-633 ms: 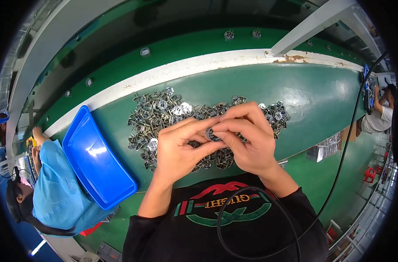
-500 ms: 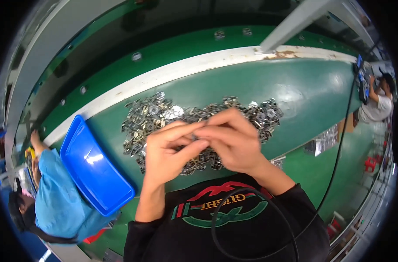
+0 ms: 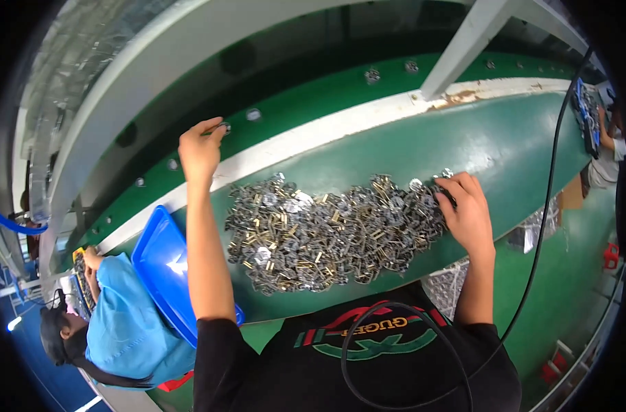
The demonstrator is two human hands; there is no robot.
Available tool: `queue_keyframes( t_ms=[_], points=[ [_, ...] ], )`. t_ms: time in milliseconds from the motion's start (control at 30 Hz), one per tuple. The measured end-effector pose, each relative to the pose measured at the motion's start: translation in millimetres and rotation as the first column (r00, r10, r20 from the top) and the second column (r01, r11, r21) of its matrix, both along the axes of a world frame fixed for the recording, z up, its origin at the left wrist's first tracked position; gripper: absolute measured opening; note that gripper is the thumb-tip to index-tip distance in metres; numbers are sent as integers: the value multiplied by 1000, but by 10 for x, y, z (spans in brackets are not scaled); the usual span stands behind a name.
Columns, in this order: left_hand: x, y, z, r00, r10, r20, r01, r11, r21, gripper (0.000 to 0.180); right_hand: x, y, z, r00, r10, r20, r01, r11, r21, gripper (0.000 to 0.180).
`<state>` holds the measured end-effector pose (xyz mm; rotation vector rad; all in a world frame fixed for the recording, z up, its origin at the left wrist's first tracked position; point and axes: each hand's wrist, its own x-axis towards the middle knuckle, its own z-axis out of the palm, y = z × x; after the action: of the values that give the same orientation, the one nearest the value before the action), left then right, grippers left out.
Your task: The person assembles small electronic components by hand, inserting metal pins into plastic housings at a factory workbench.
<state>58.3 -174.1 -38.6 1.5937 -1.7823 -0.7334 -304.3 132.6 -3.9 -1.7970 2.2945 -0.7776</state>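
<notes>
My left hand [image 3: 202, 150] is stretched out over the green conveyor belt [image 3: 292, 103] at the far left. Its thumb and fingertips pinch a small round silvery metal part [image 3: 225, 128]. On the green table in front of me lies a wide pile of small metal parts [image 3: 333, 233], silvery with some brass-coloured prongs. My right hand [image 3: 470, 213] is at the pile's right end, fingers bent and thumb apart, with the fingertips at the parts there. What lies directly under those fingertips is partly hidden.
A blue plastic tray [image 3: 163, 257] stands left of the pile, partly behind my left forearm. A white ledge [image 3: 327, 134] divides table and belt, with a grey post [image 3: 464, 51] rising from it. Single parts sit along the belt. A person in blue [image 3: 131, 323] works at the left. A black cable [image 3: 550, 178] hangs at right.
My hands were together over the pile and have parted. The left has gone out to the belt with a metal part; the right has moved to the pile's right end.
</notes>
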Motion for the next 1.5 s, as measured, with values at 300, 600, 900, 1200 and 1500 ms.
queue_keyframes(
  t_ms=[300, 600, 900, 1200, 1500],
  points=[
    [-242, -268, -229, 969, -85, 234, 124, 980, -155, 35, -150, 142, -139, 947, -90, 309, 106, 994, -34, 19],
    [-883, -77, -83, 716, -301, 629, 576, 764, -290, 32, -160, 29, -206, 166, 90, 982, 263, 956, -132, 29],
    [-1104, 963, 399, 876, -465, -126, 459, 885, -71, 32, 37, -13, -245, -309, 220, 925, 313, 942, -120, 37],
    [-1250, 1844, 611, 411, 46, -911, 652, 684, 328, 30, 575, -351, 10, -382, 163, 910, 28, 986, -165, 31],
    [-1009, 2028, 699, 339, 37, -940, 566, 790, 235, 37, 733, -515, 218, 828, 412, 379, -175, 833, -524, 31]
  ],
)
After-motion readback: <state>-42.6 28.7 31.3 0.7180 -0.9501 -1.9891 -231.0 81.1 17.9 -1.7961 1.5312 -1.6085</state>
